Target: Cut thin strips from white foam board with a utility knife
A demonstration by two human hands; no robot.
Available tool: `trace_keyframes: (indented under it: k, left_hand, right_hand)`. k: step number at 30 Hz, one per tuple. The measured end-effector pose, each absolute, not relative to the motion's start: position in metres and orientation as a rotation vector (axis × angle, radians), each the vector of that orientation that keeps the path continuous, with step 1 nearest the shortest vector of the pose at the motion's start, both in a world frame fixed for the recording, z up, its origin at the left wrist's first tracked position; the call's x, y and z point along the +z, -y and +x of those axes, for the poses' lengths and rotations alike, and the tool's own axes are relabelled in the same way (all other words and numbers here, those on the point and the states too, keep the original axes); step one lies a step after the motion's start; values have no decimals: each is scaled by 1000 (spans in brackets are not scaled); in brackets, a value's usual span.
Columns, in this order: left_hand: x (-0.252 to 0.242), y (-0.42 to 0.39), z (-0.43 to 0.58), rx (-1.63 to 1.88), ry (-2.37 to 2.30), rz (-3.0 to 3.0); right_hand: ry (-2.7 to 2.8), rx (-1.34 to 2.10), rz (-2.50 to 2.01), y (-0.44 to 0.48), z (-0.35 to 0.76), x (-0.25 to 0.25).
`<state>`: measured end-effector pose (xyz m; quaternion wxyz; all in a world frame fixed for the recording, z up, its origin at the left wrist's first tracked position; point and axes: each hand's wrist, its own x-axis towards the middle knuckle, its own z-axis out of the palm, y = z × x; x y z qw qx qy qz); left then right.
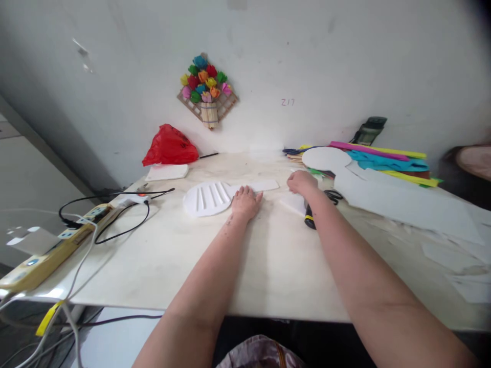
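A white paddle-shaped cutout [264, 185] lies on the table, its round end [192, 204] to the left with several raised white strips across it. My left hand [246, 203] rests flat over the neck of the cutout, fingers extended. To the right, my right hand [303, 182] has its fingers drawn together in a pinch just past the handle's end; whatever may be between them is too small to make out. Below that hand are a white piece [293, 203] and a black tool with a yellow band [310, 221], partly covered by my forearm. Black-handled scissors [333, 197] lie beside it.
White sheets [402, 204] and scraps, with colored crepe paper [391, 161], cover the right side. A red plastic bag [169, 145] and a white pad [166, 172] sit at the back left. A power strip [57, 250] with cables runs along the left edge.
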<state>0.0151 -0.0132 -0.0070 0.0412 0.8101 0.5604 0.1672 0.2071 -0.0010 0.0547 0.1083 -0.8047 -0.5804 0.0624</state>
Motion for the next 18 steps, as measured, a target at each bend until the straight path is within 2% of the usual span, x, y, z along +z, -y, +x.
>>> trace_keyframes:
  k: [8, 14, 18]
  left_hand:
    - [-7, 13, 16, 567, -1801, 2531]
    - [2, 26, 27, 864, -1518, 2546]
    - [1, 31, 45, 879, -1276, 2329]
  right_hand:
    - [1647, 116, -2549, -1, 238, 41]
    - [1738, 107, -2516, -3, 232, 35]
    - [1782, 93, -2478, -3, 229, 32]
